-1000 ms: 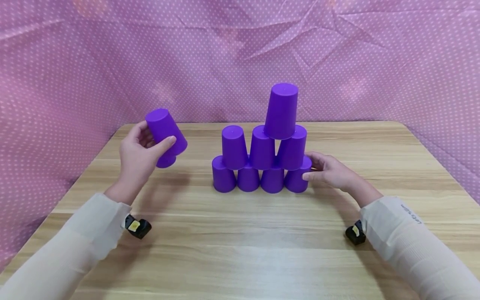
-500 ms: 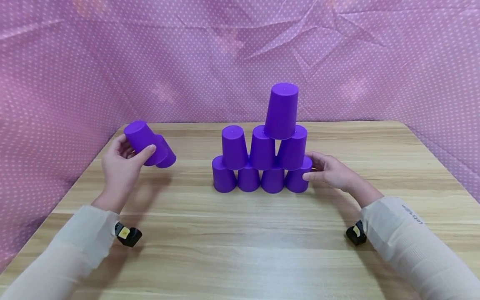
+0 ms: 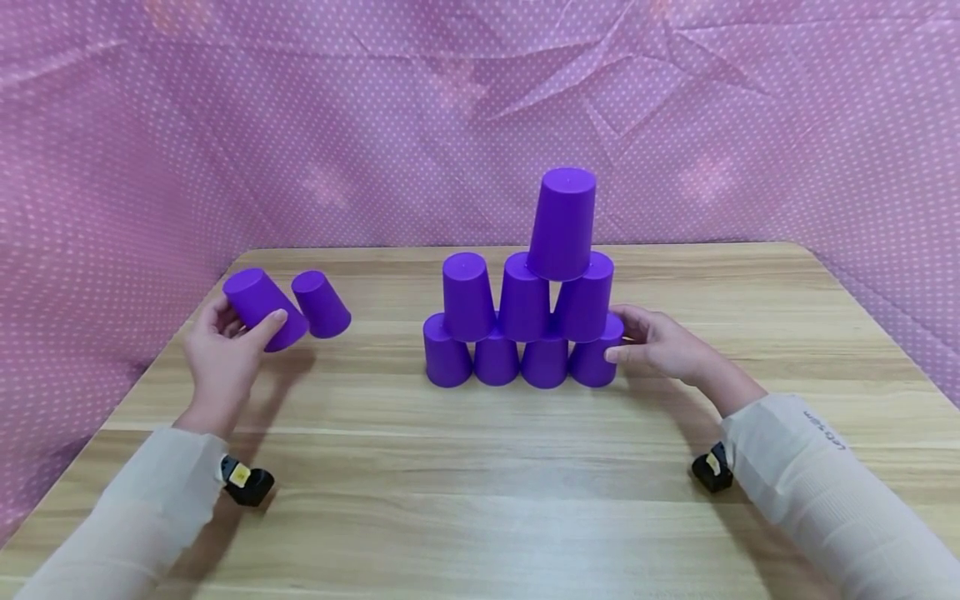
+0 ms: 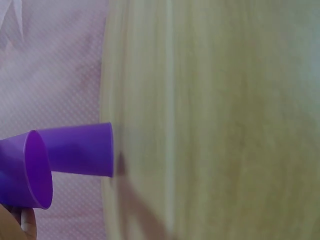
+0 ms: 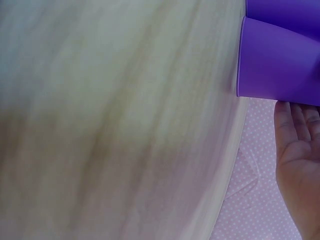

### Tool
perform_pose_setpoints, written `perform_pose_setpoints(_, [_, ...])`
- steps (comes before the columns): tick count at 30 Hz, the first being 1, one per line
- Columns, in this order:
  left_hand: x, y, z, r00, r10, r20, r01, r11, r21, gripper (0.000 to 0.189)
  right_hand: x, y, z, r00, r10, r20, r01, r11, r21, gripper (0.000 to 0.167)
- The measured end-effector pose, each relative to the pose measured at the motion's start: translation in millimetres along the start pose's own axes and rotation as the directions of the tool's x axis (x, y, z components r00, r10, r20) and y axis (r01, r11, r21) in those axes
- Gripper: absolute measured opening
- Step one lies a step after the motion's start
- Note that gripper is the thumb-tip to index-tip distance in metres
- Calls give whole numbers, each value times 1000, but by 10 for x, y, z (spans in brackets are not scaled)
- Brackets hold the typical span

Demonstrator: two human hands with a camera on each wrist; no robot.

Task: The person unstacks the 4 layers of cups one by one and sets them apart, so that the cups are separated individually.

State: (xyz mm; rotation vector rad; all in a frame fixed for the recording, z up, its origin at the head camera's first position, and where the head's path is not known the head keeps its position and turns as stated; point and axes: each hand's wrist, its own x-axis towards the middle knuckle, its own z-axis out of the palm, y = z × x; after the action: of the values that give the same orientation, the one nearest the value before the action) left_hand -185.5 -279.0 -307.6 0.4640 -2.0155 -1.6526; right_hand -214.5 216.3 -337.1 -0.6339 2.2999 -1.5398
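My left hand [image 3: 225,358] grips a purple cup [image 3: 262,307], thumb in front, the cup upside down and tilted. In the left wrist view the open mouth of this held cup [image 4: 39,170] shows. Just right of it stands another upside-down purple cup [image 3: 322,305], on the table. My right hand [image 3: 663,343] is at the right end of a cup stack; its fairly straight fingers touch the side of the bottom-right cup [image 3: 595,362]. Several cups form the bottom row, three [image 3: 468,298] the second, and a single cup [image 3: 562,225] sits above the right pair.
The wooden table [image 3: 480,475] reaches back to a pink dotted cloth [image 3: 420,125]. Small black cameras [image 3: 249,485] are strapped at both sleeves. The stacked cups stand close together, right of the table's middle.
My left hand has moved left and down with its cup, away from the stack. The standing cup, mostly hidden behind it before, now shows fully. My right hand and the stack look unchanged.
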Motion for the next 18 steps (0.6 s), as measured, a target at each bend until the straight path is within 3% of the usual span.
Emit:
perform_pose_setpoints(7, [64,-122,-53,998,-70,-9,70,991,115,65,0,3,-4,1000,-5,-5,5,1000,-1,55])
perform_pose_setpoints(12, [113,-219,-91,997,-83,-2,82,971,226,69,0,1,-4,1000,-8,-1,8,1000,0,55])
perform_pose_setpoints(18, [149,-240,-96,991,-135,6,129,959,253,73,6,2,-6,1000,-12,4,12,1000,-1,54])
